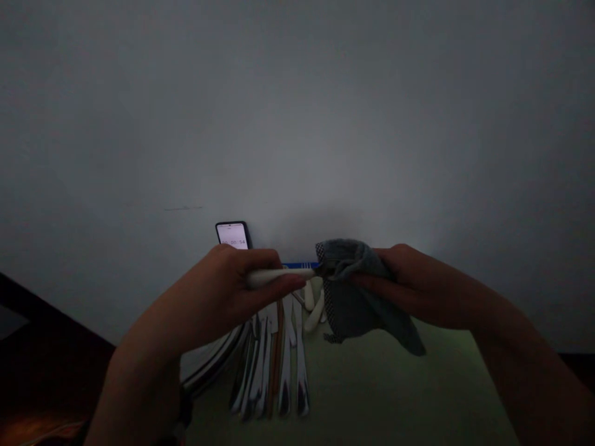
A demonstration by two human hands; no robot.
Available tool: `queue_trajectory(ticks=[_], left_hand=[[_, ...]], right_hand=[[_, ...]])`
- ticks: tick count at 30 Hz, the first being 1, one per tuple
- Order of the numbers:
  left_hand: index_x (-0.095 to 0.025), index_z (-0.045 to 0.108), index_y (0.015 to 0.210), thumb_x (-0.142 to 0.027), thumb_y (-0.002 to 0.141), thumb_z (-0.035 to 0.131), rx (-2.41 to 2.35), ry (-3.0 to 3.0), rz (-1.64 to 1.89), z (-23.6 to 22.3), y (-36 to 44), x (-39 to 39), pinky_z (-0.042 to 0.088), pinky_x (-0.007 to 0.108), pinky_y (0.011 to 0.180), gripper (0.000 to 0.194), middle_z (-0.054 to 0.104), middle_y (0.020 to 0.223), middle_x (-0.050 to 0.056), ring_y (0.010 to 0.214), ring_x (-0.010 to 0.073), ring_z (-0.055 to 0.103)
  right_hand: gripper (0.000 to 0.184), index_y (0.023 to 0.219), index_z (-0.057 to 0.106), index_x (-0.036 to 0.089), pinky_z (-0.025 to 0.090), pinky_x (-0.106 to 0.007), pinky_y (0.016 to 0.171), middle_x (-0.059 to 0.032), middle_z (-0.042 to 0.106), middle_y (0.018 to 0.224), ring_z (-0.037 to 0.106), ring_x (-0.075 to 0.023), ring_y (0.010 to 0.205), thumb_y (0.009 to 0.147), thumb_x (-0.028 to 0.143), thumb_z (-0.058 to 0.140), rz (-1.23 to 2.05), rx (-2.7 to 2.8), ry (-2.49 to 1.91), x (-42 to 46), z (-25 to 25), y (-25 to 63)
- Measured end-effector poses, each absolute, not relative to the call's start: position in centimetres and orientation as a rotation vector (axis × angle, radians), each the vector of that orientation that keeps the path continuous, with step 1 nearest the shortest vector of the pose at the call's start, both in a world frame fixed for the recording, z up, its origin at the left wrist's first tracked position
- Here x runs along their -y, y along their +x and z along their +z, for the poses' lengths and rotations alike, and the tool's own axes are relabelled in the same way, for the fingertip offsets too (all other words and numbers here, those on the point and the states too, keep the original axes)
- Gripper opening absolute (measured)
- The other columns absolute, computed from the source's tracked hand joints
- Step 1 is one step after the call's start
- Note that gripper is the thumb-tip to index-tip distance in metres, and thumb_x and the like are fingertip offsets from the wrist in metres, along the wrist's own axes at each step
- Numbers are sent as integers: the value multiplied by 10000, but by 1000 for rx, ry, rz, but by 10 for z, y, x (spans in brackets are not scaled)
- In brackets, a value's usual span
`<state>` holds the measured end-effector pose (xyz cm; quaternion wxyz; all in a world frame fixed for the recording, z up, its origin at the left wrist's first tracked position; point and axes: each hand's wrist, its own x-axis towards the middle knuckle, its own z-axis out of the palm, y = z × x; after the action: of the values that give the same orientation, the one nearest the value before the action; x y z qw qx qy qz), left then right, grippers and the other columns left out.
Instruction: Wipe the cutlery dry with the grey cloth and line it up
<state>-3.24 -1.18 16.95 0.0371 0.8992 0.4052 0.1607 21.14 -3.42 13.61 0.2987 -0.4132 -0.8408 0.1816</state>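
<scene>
My left hand (232,282) is closed round the white handle (274,276) of a utensil held level above the table. The other end of the utensil goes into a grey-green cloth (362,313) with a checked edge, so its kind is hidden. Pinched in my right hand (413,282), the cloth is folded round that end and its lower part hangs loose. Below my hands, several metal table knives (301,378) and other long-handled cutlery lie side by side. Some white-handled pieces (315,314) lie just beyond, partly covered by the cloth.
A phone (233,233) with a lit timer leans at the wall (297,124) behind my left hand. Stacked plates (209,362) stand at the left of the pale green table (372,390). A blue item (297,265) shows behind the handle. The light is dim.
</scene>
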Motion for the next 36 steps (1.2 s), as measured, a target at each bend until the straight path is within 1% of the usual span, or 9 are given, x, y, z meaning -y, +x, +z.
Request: queue_trajectory(ticks=[5, 11, 17, 22, 24, 26, 29, 32, 36], left_hand=[[-178, 612, 673, -496, 816, 486, -1249, 2751, 552, 172, -36, 13, 249, 147, 373, 371, 377, 432, -73, 387, 52, 330], [-174, 594, 656, -481, 824, 482, -1273, 2742, 574, 175, -31, 18, 241, 149, 373, 367, 376, 423, -78, 378, 47, 327], [-161, 579, 671, -459, 858, 434, -1260, 2798, 555, 171, -20, 19, 267, 171, 415, 380, 407, 449, -70, 400, 52, 352], [-164, 564, 665, -462, 852, 438, -1335, 2818, 585, 169, -14, 16, 260, 198, 430, 374, 377, 436, -72, 395, 63, 330], [-164, 569, 685, -470, 859, 417, -1342, 2770, 576, 167, -12, 13, 272, 199, 437, 384, 402, 452, -65, 409, 70, 356], [-164, 577, 725, -469, 879, 371, -1301, 2714, 551, 164, -10, 9, 298, 197, 457, 399, 452, 496, -52, 444, 78, 407], [-164, 583, 767, -460, 898, 323, -1294, 2654, 564, 160, -11, 2, 315, 201, 473, 416, 492, 534, -41, 479, 91, 456], [-162, 571, 721, -464, 894, 330, -1389, 2634, 605, 161, -17, -1, 298, 205, 455, 424, 466, 500, -46, 452, 91, 440], [-160, 540, 644, -474, 886, 335, -1409, 2644, 599, 167, -25, 1, 269, 205, 429, 447, 393, 470, -56, 418, 82, 379]], right_hand=[[172, 886, 610, 225, 456, -215, 566, 27, 656, 758, 587, -128, 649, 846, 304, 463, 541, 2213, -1101, 35, 137, 214], [189, 888, 644, 203, 449, -217, 589, 18, 666, 774, 601, -135, 689, 828, 294, 489, 385, 2160, -1122, 36, 139, 204], [227, 895, 660, 179, 424, -223, 550, 6, 669, 716, 587, -131, 617, 817, 341, 521, 254, 2028, -1182, 31, 133, 203], [202, 880, 649, 169, 432, -250, 601, -16, 678, 782, 595, -160, 696, 806, 318, 534, 270, 1873, -1173, 22, 123, 198], [223, 871, 644, 170, 443, -267, 638, -25, 675, 810, 599, -176, 742, 798, 354, 541, 376, 1759, -1141, 17, 119, 197], [298, 872, 636, 175, 457, -298, 683, -42, 673, 850, 604, -200, 800, 802, 437, 512, 588, 1578, -1084, 13, 117, 195], [471, 997, 599, 196, 463, -373, 768, -77, 657, 980, 595, -238, 916, 842, 553, 335, 1014, 1320, -855, 8, 116, 192], [529, 1150, 517, 222, 439, -428, 836, -87, 603, 1129, 560, -248, 1012, 863, 547, 215, 1281, 1229, -597, 6, 118, 190], [498, 1200, 481, 229, 425, -435, 849, -73, 580, 1165, 538, -241, 1041, 862, 494, 229, 1330, 1176, -526, 9, 121, 190]])
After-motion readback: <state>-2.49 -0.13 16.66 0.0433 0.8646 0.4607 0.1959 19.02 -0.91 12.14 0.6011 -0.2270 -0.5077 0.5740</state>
